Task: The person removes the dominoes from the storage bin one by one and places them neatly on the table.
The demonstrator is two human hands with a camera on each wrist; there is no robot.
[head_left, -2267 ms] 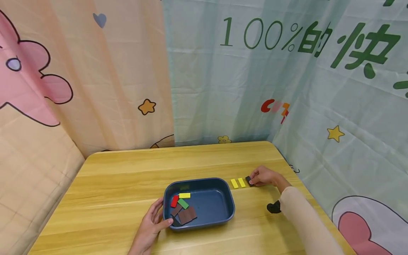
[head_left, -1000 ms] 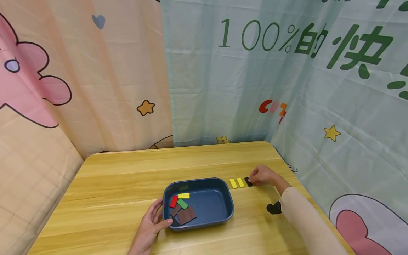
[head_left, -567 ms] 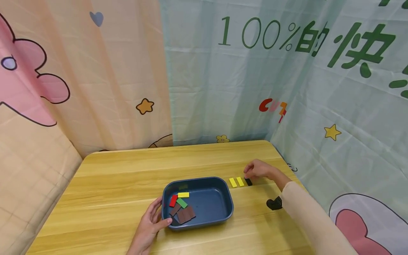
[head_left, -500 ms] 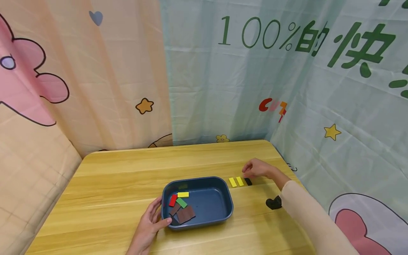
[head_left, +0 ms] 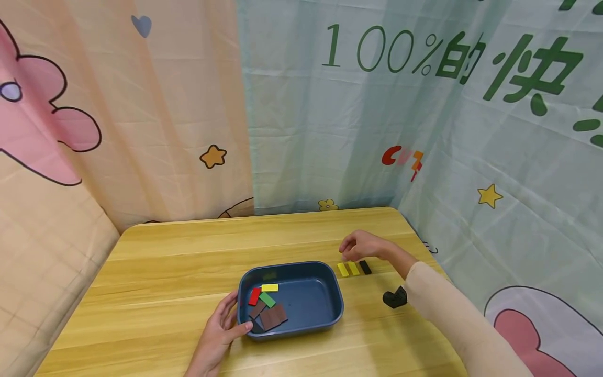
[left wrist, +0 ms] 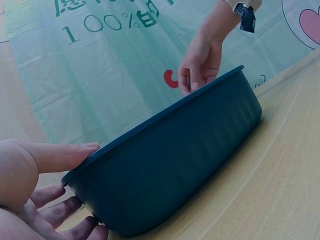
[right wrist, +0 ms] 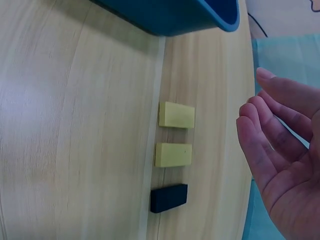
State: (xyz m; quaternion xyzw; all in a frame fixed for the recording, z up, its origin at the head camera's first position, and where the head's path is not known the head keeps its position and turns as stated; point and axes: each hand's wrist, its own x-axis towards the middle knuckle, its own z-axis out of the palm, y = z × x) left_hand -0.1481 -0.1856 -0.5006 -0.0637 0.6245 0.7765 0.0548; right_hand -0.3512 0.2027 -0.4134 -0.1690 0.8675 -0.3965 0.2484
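My left hand (head_left: 214,332) grips the left end of a dark blue plastic tub (head_left: 311,303), its thumb over the rim and its fingers against the outer wall. Inside lie a red block (head_left: 255,296), a yellow block (head_left: 269,287), a green block (head_left: 267,299) and several brown blocks (head_left: 273,317) at the left. To the right of the tub, two yellow blocks (right wrist: 176,115) and a black block (right wrist: 169,198) form a spaced row on the table. My right hand (head_left: 363,246) hovers over the row's left end, fingers loosely bent, holding nothing.
The wooden table (head_left: 188,251) has curtains (head_left: 301,131) printed with cartoons and lettering behind it and at the sides. A black device (head_left: 394,297) hangs at the right sleeve's cuff, over the table.
My right hand has let go of the black block, risen and moved left above the yellow blocks. The black block stays in the row. The left hand keeps its grip on the tub.
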